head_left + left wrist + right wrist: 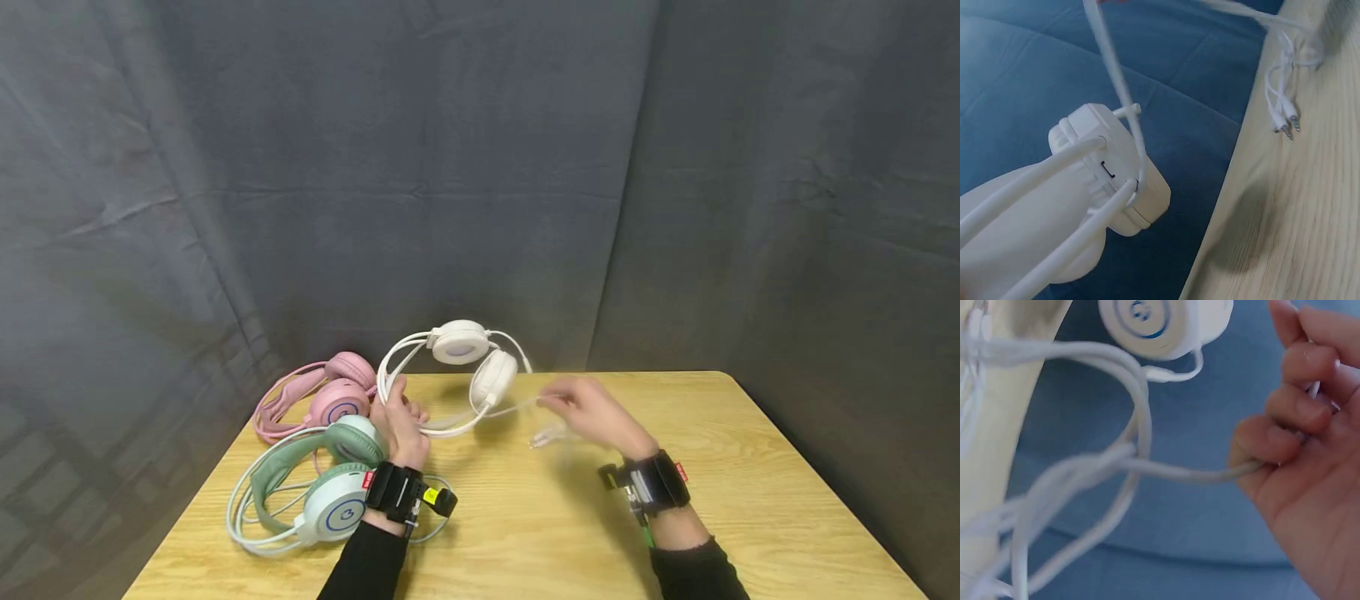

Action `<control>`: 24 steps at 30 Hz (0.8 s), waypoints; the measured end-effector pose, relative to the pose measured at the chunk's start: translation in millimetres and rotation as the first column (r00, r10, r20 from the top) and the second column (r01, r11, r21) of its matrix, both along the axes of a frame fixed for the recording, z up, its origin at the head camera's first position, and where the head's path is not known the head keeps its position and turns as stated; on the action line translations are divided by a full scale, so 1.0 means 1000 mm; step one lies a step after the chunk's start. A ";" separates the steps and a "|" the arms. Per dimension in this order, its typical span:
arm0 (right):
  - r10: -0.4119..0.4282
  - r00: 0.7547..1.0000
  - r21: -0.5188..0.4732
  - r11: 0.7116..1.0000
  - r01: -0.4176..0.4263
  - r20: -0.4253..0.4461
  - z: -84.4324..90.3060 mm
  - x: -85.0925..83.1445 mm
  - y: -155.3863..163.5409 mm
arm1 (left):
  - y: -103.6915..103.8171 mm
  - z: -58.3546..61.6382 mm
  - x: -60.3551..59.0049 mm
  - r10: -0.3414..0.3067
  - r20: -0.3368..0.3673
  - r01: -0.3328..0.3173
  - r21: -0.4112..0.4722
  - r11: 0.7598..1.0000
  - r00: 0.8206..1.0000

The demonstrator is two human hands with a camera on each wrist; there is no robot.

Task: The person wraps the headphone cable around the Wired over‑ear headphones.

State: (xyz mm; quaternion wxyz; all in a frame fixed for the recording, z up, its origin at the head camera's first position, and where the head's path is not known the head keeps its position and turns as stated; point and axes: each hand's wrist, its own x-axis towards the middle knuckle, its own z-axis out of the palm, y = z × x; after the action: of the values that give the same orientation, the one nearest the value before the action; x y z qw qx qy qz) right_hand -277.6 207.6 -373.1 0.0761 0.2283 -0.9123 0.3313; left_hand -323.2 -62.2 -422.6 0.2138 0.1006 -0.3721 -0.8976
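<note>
White headphones are held up over the back of the table by my left hand, which grips them by the headband. One white earcup fills the middle of the left wrist view. To the right, my right hand curls its fingers round the white cable. Looped, bundled cable hangs from that hand, and two metal-tipped plugs dangle over the wood. The blue-ringed face of an earcup shows at the top of the right wrist view.
Pink headphones lie at the back left of the wooden table. Mint-green headphones lie in front of them, close by my left wrist, with their cable around them. A grey curtain hangs behind the table.
</note>
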 end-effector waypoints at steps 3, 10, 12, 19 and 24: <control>0.091 0.992 0.075 0.994 -0.084 -0.082 0.014 -0.003 -0.009 | 0.004 0.002 0.004 0.009 -0.018 -0.010 -0.057 0.998 1.000; 0.228 0.944 0.221 0.959 -0.176 -0.238 0.040 -0.018 -0.029 | 0.012 0.003 0.007 0.030 -0.023 -0.032 -0.136 0.990 0.999; 0.221 0.931 0.263 0.954 -0.144 -0.292 0.044 -0.024 -0.031 | 0.013 0.003 0.008 0.008 -0.017 -0.011 -0.164 0.986 1.000; 0.049 0.881 0.350 0.927 0.135 -0.471 0.041 -0.052 -0.009 | 0.012 0.008 0.009 -0.077 -0.019 0.072 -0.190 0.979 0.997; 0.015 0.867 0.346 0.920 0.183 -0.498 0.036 -0.070 0.011 | 0.010 0.007 0.009 -0.130 -0.014 0.124 -0.223 0.967 0.991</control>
State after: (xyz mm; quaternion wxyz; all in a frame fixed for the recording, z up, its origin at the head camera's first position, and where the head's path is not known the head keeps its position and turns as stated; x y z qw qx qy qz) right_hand -347.4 219.1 -337.0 0.2739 0.2744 -0.9188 0.0743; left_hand -314.0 -52.5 -415.2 0.1709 0.0393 -0.4723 -0.8638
